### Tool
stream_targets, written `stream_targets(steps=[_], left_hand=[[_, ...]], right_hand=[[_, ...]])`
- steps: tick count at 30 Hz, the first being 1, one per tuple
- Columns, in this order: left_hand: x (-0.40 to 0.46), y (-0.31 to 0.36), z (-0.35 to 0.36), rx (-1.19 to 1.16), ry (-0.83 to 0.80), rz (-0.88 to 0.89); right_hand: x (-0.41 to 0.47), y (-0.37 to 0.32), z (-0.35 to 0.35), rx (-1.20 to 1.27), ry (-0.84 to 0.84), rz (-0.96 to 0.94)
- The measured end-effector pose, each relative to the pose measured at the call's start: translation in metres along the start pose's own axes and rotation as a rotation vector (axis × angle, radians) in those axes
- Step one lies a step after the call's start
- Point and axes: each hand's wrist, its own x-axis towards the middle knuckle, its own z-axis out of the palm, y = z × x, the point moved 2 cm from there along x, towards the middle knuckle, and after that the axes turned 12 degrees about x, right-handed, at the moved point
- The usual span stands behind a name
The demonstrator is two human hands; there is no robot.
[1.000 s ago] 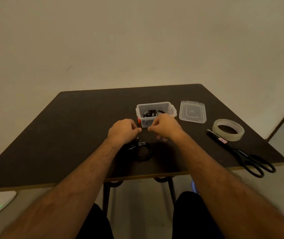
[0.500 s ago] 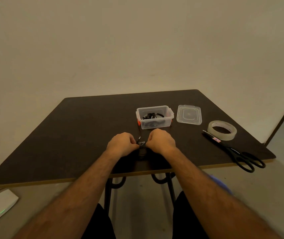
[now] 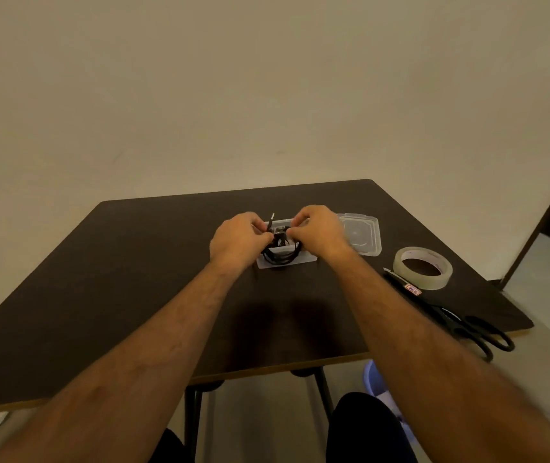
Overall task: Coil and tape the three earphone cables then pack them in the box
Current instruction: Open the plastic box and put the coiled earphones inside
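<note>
Head view: left hand (image 3: 238,242) and right hand (image 3: 318,233) each have a pinching grip on a coiled earphone cable (image 3: 280,250) over the box (image 3: 307,259); packing looks nearly finished, lid (image 3: 362,233) still off.

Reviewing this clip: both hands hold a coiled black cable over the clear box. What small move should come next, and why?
Probably lower the coil into the box and let go. The left hand and right hand pinch it right above the open box, and the lid lies off to the side.
</note>
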Motion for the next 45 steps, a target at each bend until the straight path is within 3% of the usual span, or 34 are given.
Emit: stream_targets(steps=[7,24,31,36,38,45], left_hand=[[0.052,0.023,0.021,0.029,0.041,-0.006],[0.067,0.031,0.064,0.363,-0.191,0.079],[0.066,0.034,0.069,0.424,-0.224,0.096],[0.049,0.031,0.061,0.329,0.013,0.144],[0.041,0.028,0.058,0.312,0.027,0.201],[0.012,0.017,0.045,0.308,-0.067,0.333]], right_hand=[[0.055,0.007,-0.011,-0.161,0.04,-0.002],[0.077,0.051,0.02,-0.538,-0.095,0.075],[0.071,0.056,0.02,-0.478,-0.097,0.102],[0.057,0.058,0.013,-0.308,0.119,-0.042],[0.052,0.064,0.005,-0.188,0.177,-0.025],[0.036,0.073,-0.001,0.001,0.046,0.118]])
